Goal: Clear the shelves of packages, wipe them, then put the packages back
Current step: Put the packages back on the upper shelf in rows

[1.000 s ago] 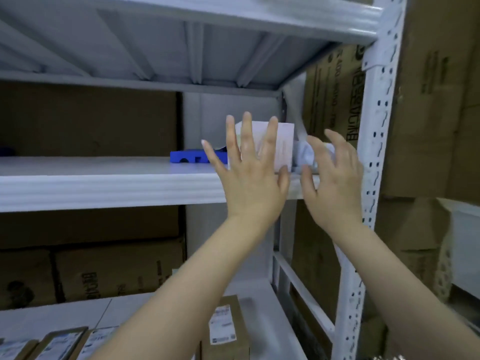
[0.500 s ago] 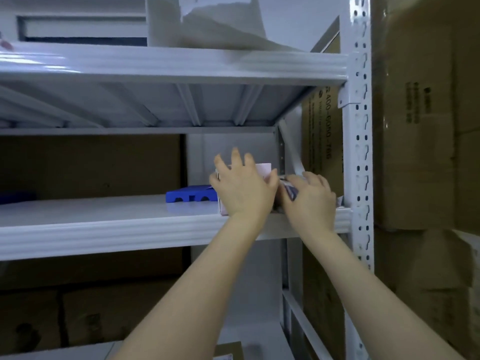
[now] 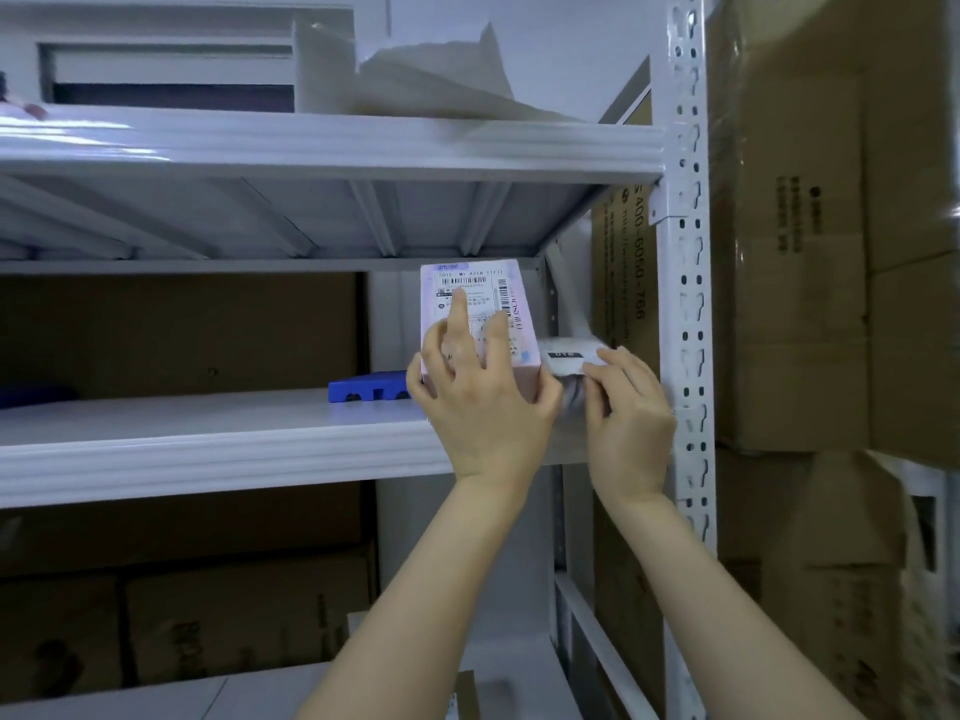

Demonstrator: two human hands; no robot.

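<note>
Stockroom, white slotted metal shelving [image 3: 685, 283], stacked printed cardboard cartons [image 3: 810, 241], barcode-labelled package [image 3: 475, 309]

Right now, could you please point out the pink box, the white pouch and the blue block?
pink box [image 3: 491, 289]: head view, on its shipping label.
white pouch [image 3: 558, 364]: head view, just below its black tag.
blue block [image 3: 366, 385]: head view, near its middle.

One head-worn camera, close up.
It faces forward, about level with the middle shelf [image 3: 208, 444], near its right end.
</note>
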